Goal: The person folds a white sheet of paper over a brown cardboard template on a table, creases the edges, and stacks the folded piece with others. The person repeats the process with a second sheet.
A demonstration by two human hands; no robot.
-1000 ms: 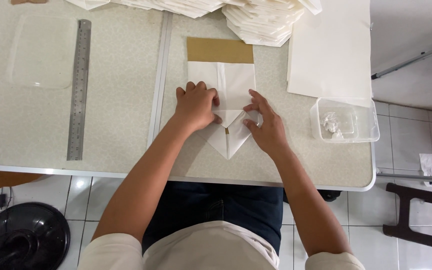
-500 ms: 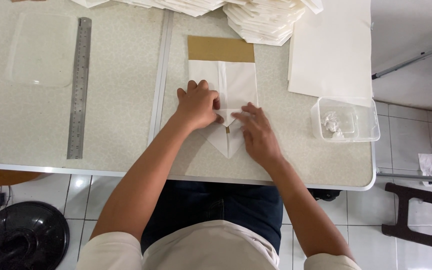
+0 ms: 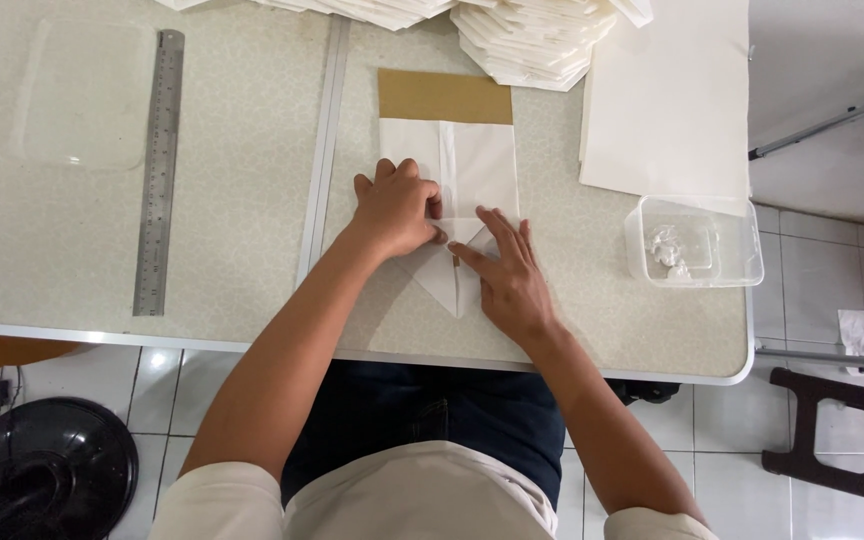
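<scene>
Our right hand [image 3: 507, 275] has slid inward from the flap's outer edge and now lies flat, fingers together, along the centre crease of the white paper bag [image 3: 462, 190] on the table [image 3: 252, 200], so we judge the pointed fold nearly pressed. Our left hand [image 3: 397, 208] holds the upper fold with curled fingers. Both hands hide the fold, and we cannot identify the small dark mark between them.

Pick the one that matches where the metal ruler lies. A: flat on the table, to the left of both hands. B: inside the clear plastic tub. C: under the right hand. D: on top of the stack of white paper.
A: the metal ruler lies flat on the table, apart from and left of the left hand and right hand, which press the folded white paper.
</scene>
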